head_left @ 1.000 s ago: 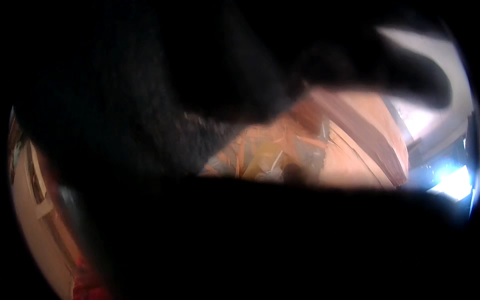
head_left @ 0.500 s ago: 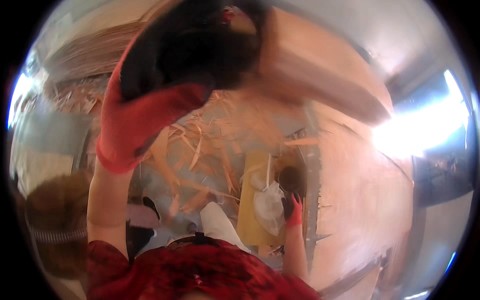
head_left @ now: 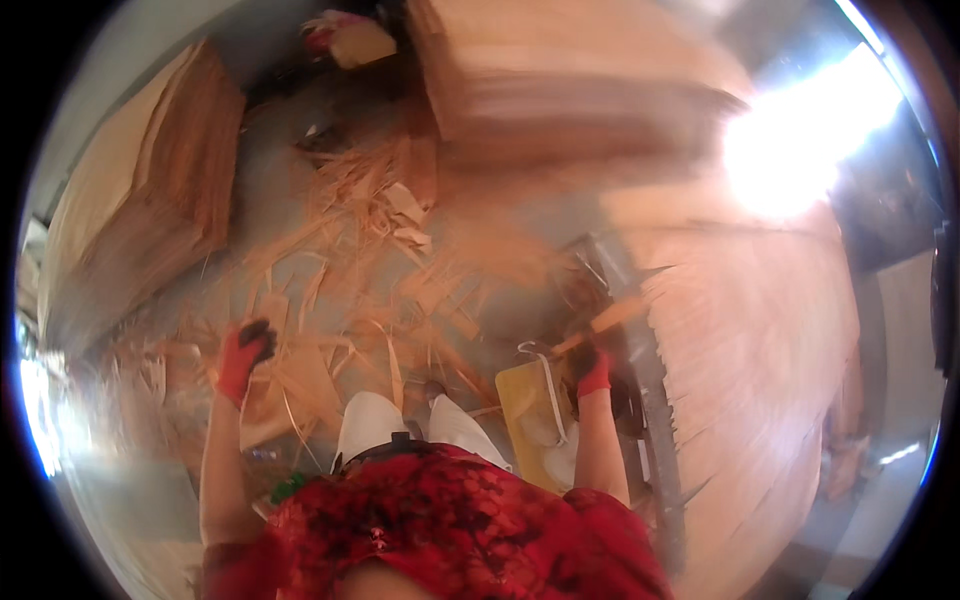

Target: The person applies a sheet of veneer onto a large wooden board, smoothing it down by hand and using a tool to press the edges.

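Note:
My left hand (head_left: pixel 246 360), in a red glove with black fingers, is raised over the scrap-strewn floor on the left. Its fingers are loosely bent and apart, and I see nothing in them. My right hand (head_left: pixel 593 370), gloved alike, is beside the edge of a sheet stack on the right. Blur hides its fingers. A light wood strip (head_left: pixel 618 314) lies just above it, slanting over that edge; whether the hand touches it I cannot make out. By this hand stands a yellow panel (head_left: pixel 520 392) with a white strap (head_left: pixel 552 385) across it.
Thin wood sheets (head_left: pixel 750 350) form a wide stack on the right, with a ragged edge. More stacks stand ahead (head_left: pixel 590 110) and at the far left (head_left: pixel 190 160). Wood scraps (head_left: pixel 390 215) litter the floor. A bright light glares at the upper right.
My left hand has dropped from close before the camera, at the top, to the lower left. My right hand has moved slightly forward. The view has shifted, showing more of the left stack.

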Tool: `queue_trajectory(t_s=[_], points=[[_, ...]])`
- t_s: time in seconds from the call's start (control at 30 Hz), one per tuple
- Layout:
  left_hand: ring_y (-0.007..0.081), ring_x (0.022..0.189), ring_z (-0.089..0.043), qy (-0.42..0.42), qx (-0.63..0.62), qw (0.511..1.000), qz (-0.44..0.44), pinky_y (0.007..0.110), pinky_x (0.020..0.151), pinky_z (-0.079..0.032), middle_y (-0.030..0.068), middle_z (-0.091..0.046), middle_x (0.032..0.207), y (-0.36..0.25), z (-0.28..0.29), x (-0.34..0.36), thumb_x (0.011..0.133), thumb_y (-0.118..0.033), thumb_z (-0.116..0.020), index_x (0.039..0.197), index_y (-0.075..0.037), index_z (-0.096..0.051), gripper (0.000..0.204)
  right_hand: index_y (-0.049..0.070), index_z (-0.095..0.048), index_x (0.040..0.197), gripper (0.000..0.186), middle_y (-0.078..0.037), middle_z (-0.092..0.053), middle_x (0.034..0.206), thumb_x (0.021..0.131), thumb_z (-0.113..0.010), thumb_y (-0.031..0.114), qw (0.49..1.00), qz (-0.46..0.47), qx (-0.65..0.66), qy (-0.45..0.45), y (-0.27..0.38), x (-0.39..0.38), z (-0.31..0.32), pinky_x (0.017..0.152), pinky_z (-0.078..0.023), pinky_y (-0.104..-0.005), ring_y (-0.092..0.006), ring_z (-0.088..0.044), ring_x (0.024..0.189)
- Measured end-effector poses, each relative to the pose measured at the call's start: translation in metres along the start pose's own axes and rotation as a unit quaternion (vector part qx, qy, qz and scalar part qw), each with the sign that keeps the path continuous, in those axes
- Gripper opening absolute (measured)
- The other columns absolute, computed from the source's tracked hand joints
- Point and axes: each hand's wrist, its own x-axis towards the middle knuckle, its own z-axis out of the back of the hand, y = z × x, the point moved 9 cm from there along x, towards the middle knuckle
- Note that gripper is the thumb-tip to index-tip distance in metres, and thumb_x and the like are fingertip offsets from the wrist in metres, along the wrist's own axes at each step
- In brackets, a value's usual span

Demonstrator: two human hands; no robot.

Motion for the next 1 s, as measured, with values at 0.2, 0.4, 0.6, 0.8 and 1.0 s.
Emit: queue_trajectory(t_s=[0.2, 0.4, 0.6, 0.8, 1.0], points=[[0.0211, 0.093, -0.069, -0.015, 0.023, 0.984, 0.178, 0.032, 0.078, -0.057, 0.0110, -0.069, 0.111, 0.053, 0.067, 0.094, 0.093, -0.018, -0.063, 0.132, -0.003, -0.056, 0.042, 0.006, -0.069, 0.113, 0.024, -0.004, -0.069, 0.109, 0.093, -0.063, 0.019, 0.961, -0.216, 0.061, -0.159, -0.054, -0.075, -0.162, 0.091, -0.046, -0.0282, -0.0192, -0.063, 0.099], [0.0175, 0.092, -0.067, 0.127, 0.119, 0.970, 0.169, 0.030, 0.079, -0.054, 0.0102, -0.068, 0.113, 0.048, 0.006, 0.309, 0.090, -0.022, -0.066, 0.131, -0.002, -0.057, 0.046, 0.007, -0.076, 0.105, 0.029, 0.000, -0.066, 0.074, 0.087, -0.071, 0.029, 0.875, -0.224, -0.321, -0.284, -0.125, -0.199, -0.133, 0.059, -0.044, -0.0289, -0.0103, -0.056, 0.064], [0.0163, 0.085, -0.065, 0.235, 0.241, 0.935, 0.108, 0.029, 0.073, -0.052, 0.0081, -0.068, 0.106, -0.003, -0.081, 0.441, 0.090, -0.025, -0.065, 0.128, -0.001, -0.059, 0.046, 0.007, -0.075, 0.106, 0.034, -0.006, -0.069, 0.075, 0.088, -0.067, 0.035, 0.725, -0.504, -0.378, -0.278, -0.231, -0.345, -0.229, 0.059, -0.047, -0.0356, -0.0164, -0.060, 0.063], [0.0145, 0.078, -0.064, 0.335, 0.429, 0.835, 0.077, 0.029, 0.064, -0.051, 0.0071, -0.070, 0.099, -0.016, -0.159, 0.485, 0.089, -0.027, -0.065, 0.128, -0.008, -0.061, 0.043, 0.007, -0.074, 0.107, 0.034, -0.008, -0.070, 0.080, 0.089, -0.066, 0.035, 0.738, -0.532, -0.324, -0.258, -0.280, -0.314, -0.291, 0.061, -0.049, -0.0380, -0.0199, -0.062, 0.067], [0.0163, 0.071, -0.063, 0.404, 0.539, 0.736, 0.075, 0.031, 0.064, -0.051, 0.0073, -0.070, 0.100, -0.011, -0.217, 0.513, 0.089, -0.028, -0.064, 0.129, -0.010, -0.061, 0.044, 0.006, -0.073, 0.107, 0.034, -0.010, -0.072, 0.084, 0.090, -0.064, 0.034, 0.774, -0.507, -0.320, -0.204, -0.301, -0.195, -0.268, 0.064, -0.051, -0.0403, -0.0233, -0.064, 0.070]])
